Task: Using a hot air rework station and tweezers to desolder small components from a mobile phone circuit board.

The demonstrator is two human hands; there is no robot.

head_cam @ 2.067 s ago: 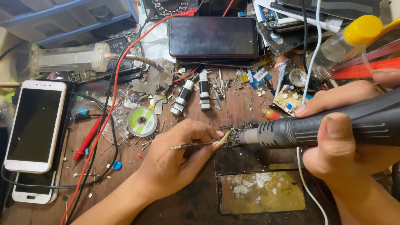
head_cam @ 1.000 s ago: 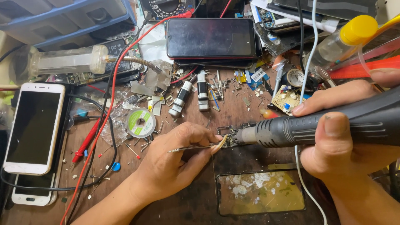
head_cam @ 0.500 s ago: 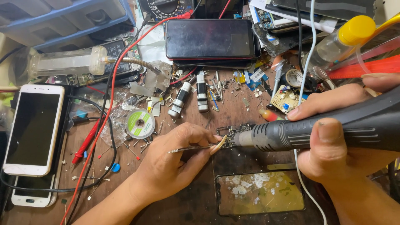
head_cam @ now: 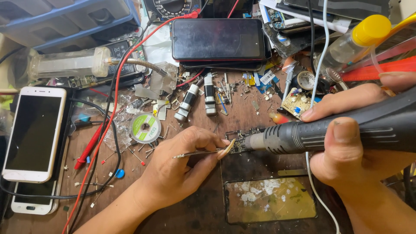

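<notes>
Pinched between the thumb and forefinger of the left hand [head_cam: 173,173] is a pair of thin metal tweezers [head_cam: 197,152], held nearly level with the tips pointing right toward a small dark circuit board [head_cam: 242,141] lying on the brown workbench [head_cam: 203,212]. Whether the tweezer tips touch the board cannot be told, since the thumbnail covers that spot. The right hand [head_cam: 351,143] is wrapped closed around the black ribbed barrel of a hot-air tool [head_cam: 342,130], with the thumb laid over the top of the barrel and the forefinger stretched along its far side. The tool's metal nozzle is aimed left and sits just at the right edge of the circuit board, directly opposite the tweezers. A white cable [head_cam: 318,195] is seen running down past the right hand. Just below the board, a phone back cover [head_cam: 271,200] with yellowish, patchy residue lies flat on the bench. Near the left hand, a spool of solder wick [head_cam: 146,128] rests among scattered clippings. A white phone [head_cam: 34,132] is placed face up at the left edge, and a dark phone [head_cam: 218,39] lies at the top centre. Red probe leads [head_cam: 108,125] are draped across the bench, and a clear bottle with a yellow cap [head_cam: 353,41] is seen at the upper right.
</notes>
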